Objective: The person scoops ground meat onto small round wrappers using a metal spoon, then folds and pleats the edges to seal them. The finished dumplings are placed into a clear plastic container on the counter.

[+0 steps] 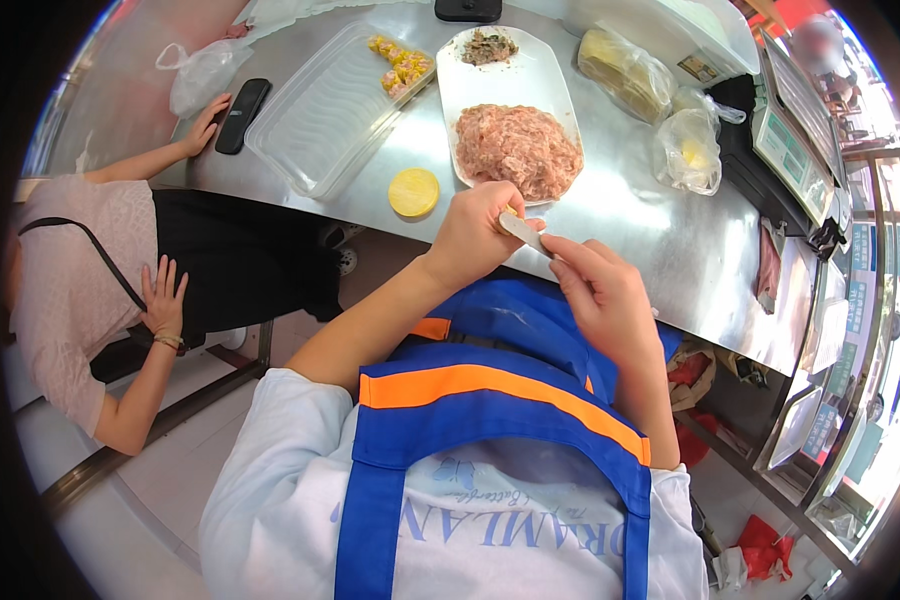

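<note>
My left hand [474,229] is closed around a small yellow-wrapped dumpling [508,213], mostly hidden by the fingers. With my right hand [596,289] I grip a flat metal spreader [523,231], its rounded end at the dumpling's top. Just beyond my hands lies a white oval platter [506,86] with a large mound of pink minced meat [520,150] and a small heap of darker filling [489,48]. A stack of round yellow wrappers [413,192] rests on the steel table left of the platter. Several filled yellow dumplings [401,66] sit in a clear plastic tray [322,112].
Bagged wrappers [626,71] and a tied plastic bag [690,154] lie at the right, beside a scale [791,154]. A black phone [243,116] lies left of the tray. A person [90,292] stands at the left, one hand on the steel table [630,225].
</note>
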`<state>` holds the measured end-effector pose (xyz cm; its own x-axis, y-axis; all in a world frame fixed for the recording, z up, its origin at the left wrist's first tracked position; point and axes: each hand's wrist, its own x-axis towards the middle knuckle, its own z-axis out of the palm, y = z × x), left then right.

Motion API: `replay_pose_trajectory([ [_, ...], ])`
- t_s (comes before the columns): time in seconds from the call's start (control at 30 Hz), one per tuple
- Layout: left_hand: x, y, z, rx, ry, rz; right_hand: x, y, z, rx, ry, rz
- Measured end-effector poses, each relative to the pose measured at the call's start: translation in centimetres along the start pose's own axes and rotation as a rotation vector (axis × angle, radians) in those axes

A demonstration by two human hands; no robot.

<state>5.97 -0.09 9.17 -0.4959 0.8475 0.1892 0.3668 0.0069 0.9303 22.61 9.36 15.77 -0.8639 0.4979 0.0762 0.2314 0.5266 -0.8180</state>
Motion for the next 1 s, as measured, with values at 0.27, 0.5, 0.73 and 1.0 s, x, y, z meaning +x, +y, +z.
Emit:
replay_pose_trajectory([
  [0.27, -0.1, 0.4, -0.7, -0.472, -0.178, -0.264, -0.1, 0.5, -2.0, -0.072, 0.068, -0.042],
  [0.5, 0.0, 0.7, -1.5, -0.197, -0.241, -0.103, 0.2, 0.6, -2.5, -0.137, 0.035, -0.193],
  [0.73, 0.4, 1.9, -1.6, -0.036, -0.192, -0.01, 0.7, 0.4, -2.7, -0.254, -0.043, -0.226],
  [1.0, 0.5, 1.7, -1.8, -0.147, -0.243, -0.097, 0.8, 1.1, -3.1, -0.064, 0.087, -0.242],
])
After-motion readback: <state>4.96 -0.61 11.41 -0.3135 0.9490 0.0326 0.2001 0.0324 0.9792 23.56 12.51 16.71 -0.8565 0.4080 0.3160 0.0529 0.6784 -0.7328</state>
